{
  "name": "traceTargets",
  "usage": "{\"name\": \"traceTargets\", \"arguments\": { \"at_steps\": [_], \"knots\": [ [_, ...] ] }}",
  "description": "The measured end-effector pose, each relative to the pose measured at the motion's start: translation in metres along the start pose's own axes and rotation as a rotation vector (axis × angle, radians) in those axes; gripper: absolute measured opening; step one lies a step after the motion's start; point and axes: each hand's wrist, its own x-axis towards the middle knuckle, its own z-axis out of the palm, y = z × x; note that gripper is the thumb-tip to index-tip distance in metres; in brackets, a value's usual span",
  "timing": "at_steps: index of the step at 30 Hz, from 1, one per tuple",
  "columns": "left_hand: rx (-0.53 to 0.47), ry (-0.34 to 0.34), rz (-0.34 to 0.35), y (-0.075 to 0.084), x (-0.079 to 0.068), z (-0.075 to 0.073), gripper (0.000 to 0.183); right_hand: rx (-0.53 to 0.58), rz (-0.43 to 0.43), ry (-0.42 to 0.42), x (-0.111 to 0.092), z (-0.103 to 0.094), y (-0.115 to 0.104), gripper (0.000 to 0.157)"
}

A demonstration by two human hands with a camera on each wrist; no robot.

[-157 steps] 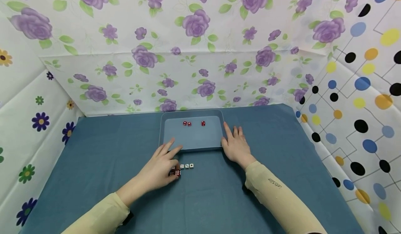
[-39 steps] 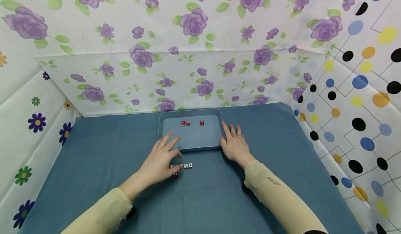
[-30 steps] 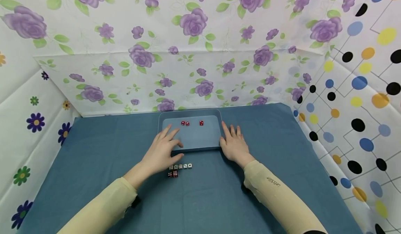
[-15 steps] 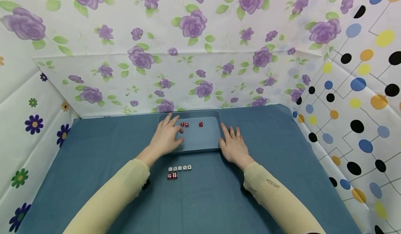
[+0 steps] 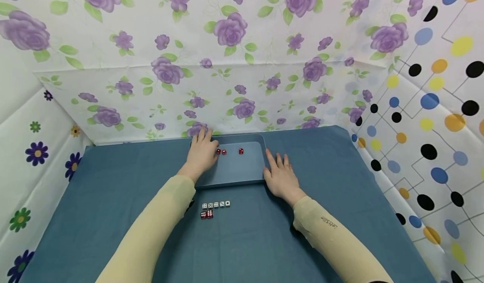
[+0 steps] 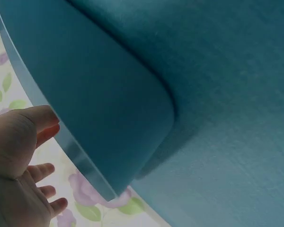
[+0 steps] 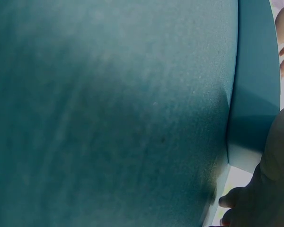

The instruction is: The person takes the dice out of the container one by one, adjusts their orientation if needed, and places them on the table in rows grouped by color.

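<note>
In the head view, a shallow blue-grey tray (image 5: 242, 181) holds three red dice, two close together and one red die (image 5: 240, 151) farther right. My left hand (image 5: 200, 152) is over the tray's left part, thumb and index fingertips right at the leftmost red die (image 5: 218, 151). Its fingers look relaxed in the left wrist view, behind the tray's rim (image 6: 80, 156). My right hand (image 5: 281, 177) rests along the tray's right side, fingers extended, thumb at the front right corner. In front of the tray are a row of several white dice (image 5: 216, 204) and two red dice (image 5: 206, 214) side by side.
A blue cloth (image 5: 264, 241) covers the table. Behind it stands a wall sheet with purple flowers (image 5: 242, 77). A dotted sheet (image 5: 427, 140) closes the right side and a flower-patterned sheet (image 5: 41, 182) the left.
My left hand has left the red dice before the tray and moved forward over the tray's left part, uncovering both dice rows. My right hand stays at the tray's right side.
</note>
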Motion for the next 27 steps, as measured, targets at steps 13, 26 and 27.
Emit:
{"name": "traceTargets", "arguments": {
  "at_steps": [13, 26, 27],
  "knots": [
    [0.069, -0.063, -0.024, -0.001, 0.011, 0.008, 0.024, -0.002, 0.003, 0.007, 0.001, 0.000, -0.002, 0.064],
    [0.064, -0.071, -0.018, 0.005, 0.013, 0.009, 0.013, 0.008, 0.009, 0.005, -0.001, -0.001, -0.002, 0.064],
    [0.066, -0.075, -0.018, 0.005, 0.013, 0.009, 0.013, 0.008, 0.009, 0.006, -0.001, -0.001, -0.002, 0.064]
  ]
}}
